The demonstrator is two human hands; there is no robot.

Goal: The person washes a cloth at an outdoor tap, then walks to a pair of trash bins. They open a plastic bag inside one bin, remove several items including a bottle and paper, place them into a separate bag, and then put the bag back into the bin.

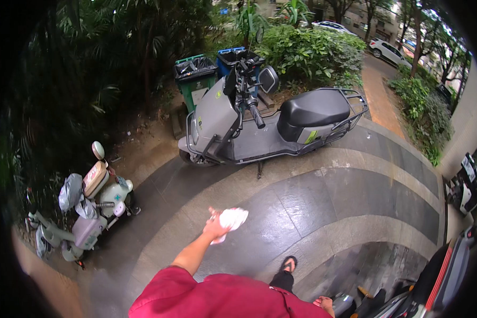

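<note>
My left hand (215, 225) is stretched out ahead over the paving, closed around a crumpled white cloth (233, 218) with pinkish parts. Some of its fingers point outward, and part of the cloth hangs below the palm. Beyond it, a grey electric scooter (258, 137) with a black seat stands on its side stand. Low at my right side, my right hand (323, 303) has its fingers curled; whether anything is in it cannot be seen. A rounded grey part of a parked two-wheeler (344, 305) is close beside that hand.
A pale small scooter (89, 230) with plastic-wrapped parts stands at left. Behind the grey scooter are a green bin (196, 85) and a blue bin (232, 59), both with black liners. More two-wheelers (433, 286) line the right side. The curved stone paving (298, 198) looks wet.
</note>
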